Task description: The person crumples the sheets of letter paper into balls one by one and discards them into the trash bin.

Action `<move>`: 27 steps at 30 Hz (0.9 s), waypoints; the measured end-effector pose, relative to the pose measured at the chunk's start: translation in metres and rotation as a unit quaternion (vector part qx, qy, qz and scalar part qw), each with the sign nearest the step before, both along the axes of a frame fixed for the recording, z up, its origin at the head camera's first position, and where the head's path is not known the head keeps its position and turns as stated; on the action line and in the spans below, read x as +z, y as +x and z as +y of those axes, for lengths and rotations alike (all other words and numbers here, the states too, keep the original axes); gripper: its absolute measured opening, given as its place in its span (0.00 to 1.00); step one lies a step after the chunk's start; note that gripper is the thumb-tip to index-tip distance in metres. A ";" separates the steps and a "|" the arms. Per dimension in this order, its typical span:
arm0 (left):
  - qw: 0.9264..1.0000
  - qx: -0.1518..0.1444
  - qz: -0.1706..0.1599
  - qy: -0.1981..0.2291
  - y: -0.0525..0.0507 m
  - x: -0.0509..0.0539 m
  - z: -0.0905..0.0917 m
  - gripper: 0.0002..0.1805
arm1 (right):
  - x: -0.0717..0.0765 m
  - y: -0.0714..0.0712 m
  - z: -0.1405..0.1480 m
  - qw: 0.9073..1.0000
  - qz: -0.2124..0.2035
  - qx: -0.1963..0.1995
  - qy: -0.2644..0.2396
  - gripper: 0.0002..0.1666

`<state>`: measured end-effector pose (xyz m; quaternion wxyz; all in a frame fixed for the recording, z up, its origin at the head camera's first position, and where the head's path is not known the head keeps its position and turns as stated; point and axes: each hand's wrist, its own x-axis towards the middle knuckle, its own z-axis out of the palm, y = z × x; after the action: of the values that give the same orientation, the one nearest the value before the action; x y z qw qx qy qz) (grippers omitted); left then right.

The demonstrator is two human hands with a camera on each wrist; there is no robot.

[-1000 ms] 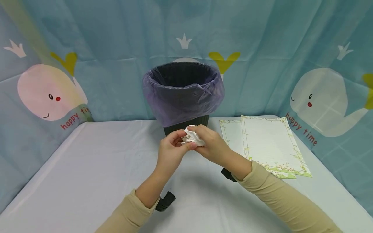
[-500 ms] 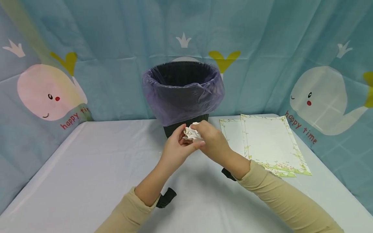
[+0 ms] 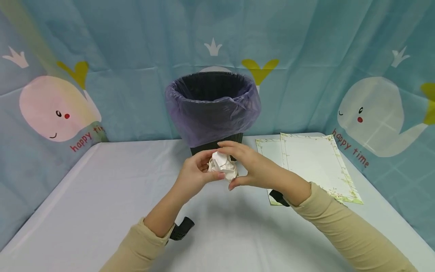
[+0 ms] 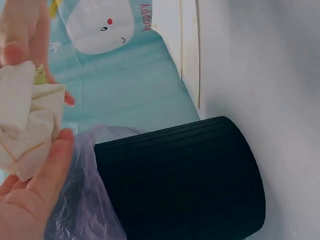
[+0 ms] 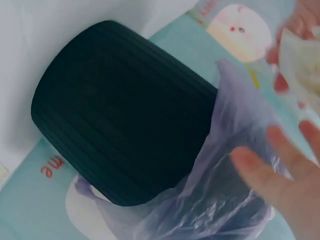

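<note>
A crumpled ball of white paper [image 3: 222,166] is held above the table by my left hand [image 3: 190,172], with the thumb in front and the fingers behind. My right hand [image 3: 259,168] is beside it, its fingers stretched over the top and the thumb apart from the ball. In the right wrist view, a gap lies between the right fingers [image 5: 250,162] and the paper [image 5: 300,62]. Loose folds and a bit of green print show on the ball [image 4: 30,122] in the left wrist view. Directly behind the hands stands a black bin [image 4: 185,180] with a purple liner [image 3: 214,121].
Two sheets of stationery [image 3: 312,162] with green floral borders overlap on the right of the white table [image 3: 112,200]. A blue curtain [image 3: 136,45] printed with whales hangs behind and at both sides. Black straps [image 3: 182,228] are at the wrists.
The hands were pressing the paper between them. Now the right hand has loosened and shifted right, its fingers spread, while the ball stays in the left hand and shows more of its surface.
</note>
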<state>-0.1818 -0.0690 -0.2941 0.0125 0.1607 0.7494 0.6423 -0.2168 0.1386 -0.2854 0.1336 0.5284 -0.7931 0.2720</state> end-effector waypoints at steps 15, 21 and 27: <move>0.991 0.096 0.024 0.090 0.005 0.000 0.013 0.16 | -0.019 -0.001 -0.017 0.973 0.131 0.004 -0.190 0.33; 0.994 0.072 0.015 0.080 -0.005 -0.001 0.009 0.18 | -0.023 0.000 -0.024 0.968 0.119 -0.040 -0.218 0.28; 0.995 0.013 0.011 0.100 -0.005 -0.002 0.007 0.34 | -0.019 0.002 -0.031 0.959 0.140 -0.094 -0.229 0.27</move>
<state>-0.1864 -0.0619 -0.2963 -0.0204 0.1580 0.6835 0.7123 -0.2148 0.1074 -0.3049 0.3859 0.4390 -0.7290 0.3562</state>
